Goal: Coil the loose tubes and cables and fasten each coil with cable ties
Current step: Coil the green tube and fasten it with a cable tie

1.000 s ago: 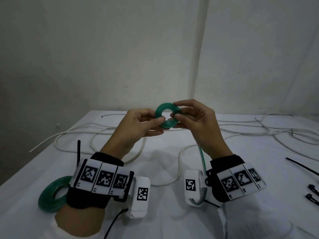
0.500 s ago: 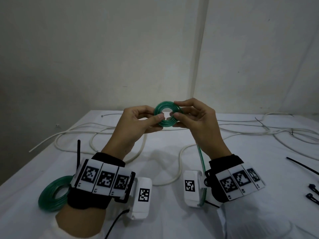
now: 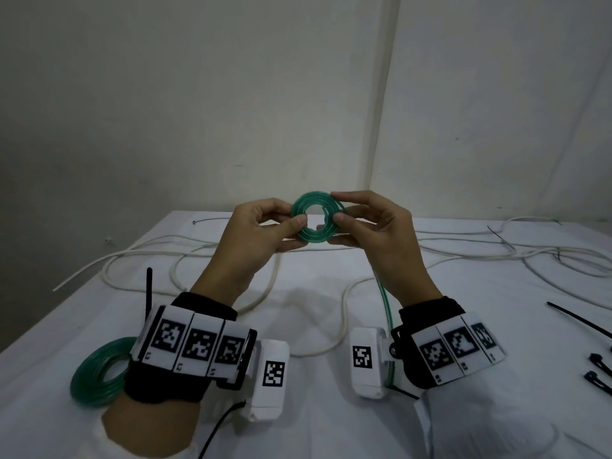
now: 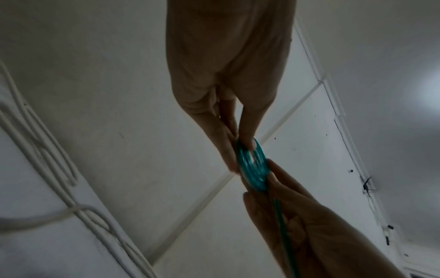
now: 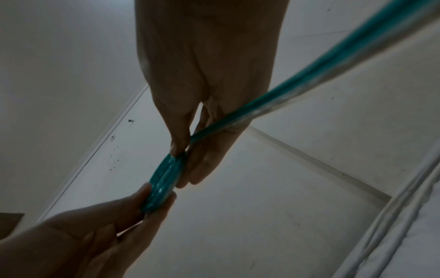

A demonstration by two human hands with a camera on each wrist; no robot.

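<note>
A small coil of green tube (image 3: 314, 216) is held up above the table between both hands. My left hand (image 3: 265, 230) pinches its left side with thumb and fingers. My right hand (image 3: 367, 223) pinches its right side. The tube's loose tail (image 3: 384, 299) hangs down past my right wrist. In the left wrist view the green coil (image 4: 252, 165) shows edge-on between the fingertips. In the right wrist view the coil (image 5: 164, 180) is pinched the same way, with the tail (image 5: 285, 86) running up and right.
A second green coil (image 3: 96, 376) lies on the white table (image 3: 298, 319) at the near left. Loose white cables (image 3: 185, 253) spread across the far side, more of them (image 3: 530, 256) at the right. Black cable ties (image 3: 583, 319) lie near the right edge.
Both hands have lifted the coil slightly and the coil has turned a little between the fingers, taking up more tube.
</note>
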